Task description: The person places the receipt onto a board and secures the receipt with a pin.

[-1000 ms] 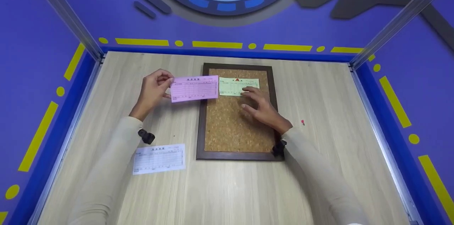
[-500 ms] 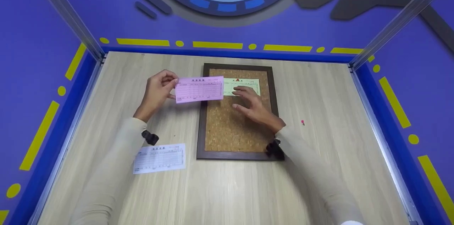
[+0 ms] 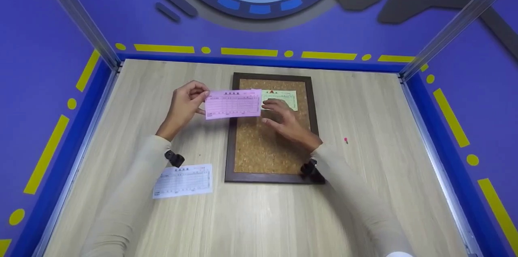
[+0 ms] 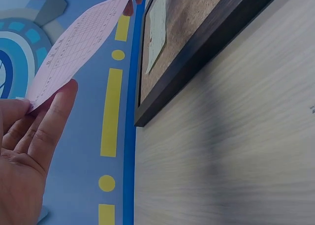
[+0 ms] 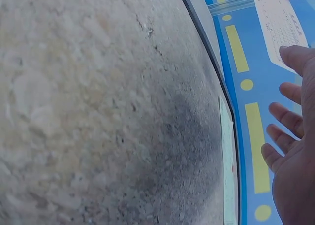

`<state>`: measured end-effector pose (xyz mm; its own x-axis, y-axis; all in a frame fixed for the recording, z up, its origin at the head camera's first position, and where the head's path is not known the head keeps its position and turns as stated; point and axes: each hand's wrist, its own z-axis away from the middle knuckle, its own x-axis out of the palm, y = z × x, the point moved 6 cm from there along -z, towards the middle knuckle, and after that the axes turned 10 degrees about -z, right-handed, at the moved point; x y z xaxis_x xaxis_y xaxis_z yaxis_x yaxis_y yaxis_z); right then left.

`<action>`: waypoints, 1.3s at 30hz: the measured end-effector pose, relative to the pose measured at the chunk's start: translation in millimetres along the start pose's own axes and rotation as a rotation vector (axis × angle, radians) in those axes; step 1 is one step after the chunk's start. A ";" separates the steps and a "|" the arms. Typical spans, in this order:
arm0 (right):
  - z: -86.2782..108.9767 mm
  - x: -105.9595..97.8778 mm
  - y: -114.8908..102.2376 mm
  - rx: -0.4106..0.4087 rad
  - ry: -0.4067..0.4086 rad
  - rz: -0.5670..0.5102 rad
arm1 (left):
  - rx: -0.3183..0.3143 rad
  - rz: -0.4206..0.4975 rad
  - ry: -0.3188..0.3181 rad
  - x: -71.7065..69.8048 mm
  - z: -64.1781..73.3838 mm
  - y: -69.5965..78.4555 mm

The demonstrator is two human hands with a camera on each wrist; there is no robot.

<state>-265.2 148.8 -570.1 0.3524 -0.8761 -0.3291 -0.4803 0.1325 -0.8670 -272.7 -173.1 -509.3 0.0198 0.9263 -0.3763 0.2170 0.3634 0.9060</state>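
My left hand [image 3: 184,103] pinches the left edge of a pink printed form slip [image 3: 233,105], held up over the left frame of a corkboard [image 3: 267,147]. Close to the slip's right edge, my right hand [image 3: 289,123] hovers above the cork with fingers spread. In the right wrist view its thumb overlaps the pink slip [image 5: 278,25]; whether they touch I cannot tell. A green form slip [image 3: 286,96] lies on the upper cork under a red pushpin [image 3: 271,92]. The pink slip and right hand hide part of it.
On the table [image 3: 283,220], a white form slip [image 3: 186,184] lies at the lower left, partly behind the left sleeve. Right of the board lies a small red pushpin [image 3: 346,140]. Blue walls [image 3: 259,34] enclose the back and sides.
My left hand has carried the pink slip rightward, so it now covers the green slip's left part. My right hand has shifted left towards the pink slip's right edge.
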 end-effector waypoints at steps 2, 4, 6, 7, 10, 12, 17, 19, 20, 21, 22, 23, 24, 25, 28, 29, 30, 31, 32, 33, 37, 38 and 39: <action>-0.3 1.0 -1.3 0.031 -0.011 0.006 | 0.009 0.013 -0.005 2.1 0.5 1.9; -0.7 1.4 -1.6 0.064 -0.021 0.016 | 0.021 0.015 -0.011 4.0 1.5 3.9; -1.0 1.2 -1.9 0.092 -0.023 0.034 | 0.034 0.004 -0.016 5.4 2.2 5.6; -1.1 1.1 -1.9 0.101 -0.022 0.041 | 0.037 0.001 -0.017 6.1 2.5 6.3; -0.7 0.8 -1.7 0.118 -0.007 0.065 | 0.044 -0.008 -0.021 8.2 2.8 7.5; 0.7 0.8 -0.9 0.135 0.006 0.052 | 0.046 0.003 -0.020 9.5 2.7 7.8; 5.9 2.0 1.7 0.188 0.043 -0.011 | 0.046 0.015 -0.020 12.8 3.2 8.3; 7.0 2.3 2.2 0.201 0.059 -0.044 | 0.051 0.015 -0.018 13.9 3.1 8.2; 7.6 2.1 2.5 0.209 0.067 -0.058 | 0.055 0.017 -0.014 14.3 2.9 8.0; 8.0 2.1 2.5 0.215 0.074 -0.070 | 0.062 0.017 -0.010 14.7 2.6 8.0; 8.3 1.8 2.4 0.220 0.082 -0.086 | 0.068 0.017 -0.006 15.1 2.2 8.1; 8.7 1.5 2.4 0.224 0.086 -0.100 | 0.074 0.016 -0.003 15.6 1.8 8.1; 9.3 0.9 2.4 0.228 0.090 -0.110 | 0.077 0.016 -0.002 16.2 1.5 8.5; 10.0 0.5 2.3 0.231 0.091 -0.116 | 0.080 0.018 0.000 16.8 1.4 8.5; 12.9 -1.7 1.7 0.238 0.091 -0.143 | 0.089 0.012 0.001 19.4 0.8 9.2; 14.0 -2.6 1.4 0.238 0.088 -0.141 | 0.090 0.012 0.002 20.5 0.7 9.4; 15.3 -3.6 1.4 0.241 0.088 -0.140 | 0.091 0.012 0.002 21.8 0.4 9.6; 16.5 -4.5 1.3 0.243 0.088 -0.139 | 0.091 0.013 0.004 23.1 0.1 9.7; 17.9 -5.5 1.3 0.246 0.087 -0.136 | 0.090 0.013 0.004 24.6 -0.1 9.7; 19.4 -6.4 1.1 0.248 0.086 -0.129 | 0.087 0.013 0.006 26.0 -0.3 9.5; 24.5 -9.8 1.6 0.252 0.085 -0.118 | 0.056 0.010 0.003 32.4 -0.7 6.4; 25.7 -10.7 1.9 0.254 0.081 -0.115 | 0.049 0.010 0.002 34.0 -0.9 5.5; 27.1 -11.7 2.4 0.255 0.081 -0.117 | 0.043 0.009 0.000 35.6 -1.0 4.8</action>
<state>-248.6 172.0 -578.4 0.3237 -0.9249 -0.1994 -0.2190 0.1318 -0.9668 -271.9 -138.3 -518.2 0.0219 0.9296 -0.3679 0.2587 0.3502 0.9002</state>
